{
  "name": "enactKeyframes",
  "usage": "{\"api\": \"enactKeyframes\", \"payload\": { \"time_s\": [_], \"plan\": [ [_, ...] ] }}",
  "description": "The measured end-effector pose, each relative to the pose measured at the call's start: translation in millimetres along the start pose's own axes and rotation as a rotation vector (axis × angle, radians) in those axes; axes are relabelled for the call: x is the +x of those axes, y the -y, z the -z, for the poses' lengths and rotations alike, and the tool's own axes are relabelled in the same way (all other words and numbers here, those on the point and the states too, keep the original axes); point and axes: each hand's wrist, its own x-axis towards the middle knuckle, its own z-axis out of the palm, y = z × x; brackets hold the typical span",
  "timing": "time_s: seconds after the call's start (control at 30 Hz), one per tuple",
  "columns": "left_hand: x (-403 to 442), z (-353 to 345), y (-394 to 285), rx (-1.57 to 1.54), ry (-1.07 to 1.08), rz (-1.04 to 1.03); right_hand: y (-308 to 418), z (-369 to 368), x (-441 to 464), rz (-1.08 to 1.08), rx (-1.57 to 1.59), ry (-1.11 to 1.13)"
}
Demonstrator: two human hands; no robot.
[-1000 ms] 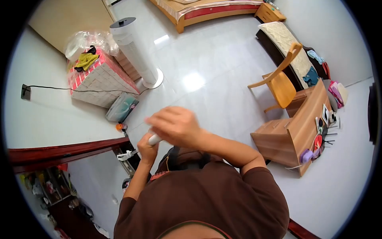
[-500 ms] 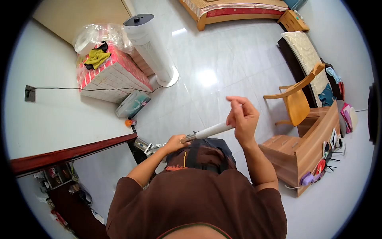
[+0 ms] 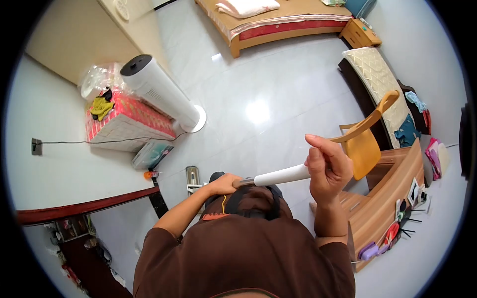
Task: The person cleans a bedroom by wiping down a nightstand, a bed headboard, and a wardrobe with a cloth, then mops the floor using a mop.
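A mop with a white grip on a metal pole (image 3: 280, 176) lies across in front of my body. My left hand (image 3: 224, 184) is wrapped round the metal part of the pole, below the white grip. My right hand (image 3: 332, 168) is at the grip's upper end, its fingers curled round it and the thumb side up; the very end of the grip is hidden by the hand. Past my left hand, the mop's flat head (image 3: 193, 177), with metal and white parts, is on the floor by the doorway.
A white tower fan (image 3: 166, 94) stands beside a red-and-white box (image 3: 129, 126), with a cord (image 3: 94, 143) running to the wall. At the right are a wooden chair (image 3: 362, 149), a desk (image 3: 387, 193) and a mattress (image 3: 375, 77). A bed (image 3: 288, 31) is at the far end of the tiled floor (image 3: 223, 119).
Both hands still hold the mop. My right hand has moved right and down in view, and the pole lies more level. The mop head shows more fully, and the view has shifted.
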Motion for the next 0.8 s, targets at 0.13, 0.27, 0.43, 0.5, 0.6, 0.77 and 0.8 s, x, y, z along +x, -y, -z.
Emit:
{"api": "enactKeyframes", "payload": {
  "time_s": [0.13,0.27,0.43,0.5,0.6,0.77,0.8],
  "plan": [
    [80.0,-7.5,-62.5,0.092,0.024,-0.077,-21.1,68.9,22.0,-0.029,-0.057,-0.110],
    [145.5,-12.9,-98.7,0.187,0.087,-0.165,-31.0,128.7,30.8,-0.041,-0.084,-0.168],
    [230.1,-6.4,-132.8,0.312,0.189,-0.236,-61.2,173.6,42.0,0.022,-0.017,-0.314],
    [268.9,1.0,-142.7,0.364,0.236,-0.279,-74.9,182.8,51.6,0.036,-0.003,-0.427],
    [329.6,17.2,-164.1,0.361,0.312,-0.309,-97.3,202.2,76.6,0.026,-0.014,-0.539],
    [447.0,58.5,-214.2,0.457,0.478,-0.405,-153.0,229.6,130.9,0.130,-0.217,-0.674],
    [464.2,65.6,-224.7,0.487,0.509,-0.401,-159.9,232.9,141.4,0.118,-0.254,-0.699]
  ]
}}
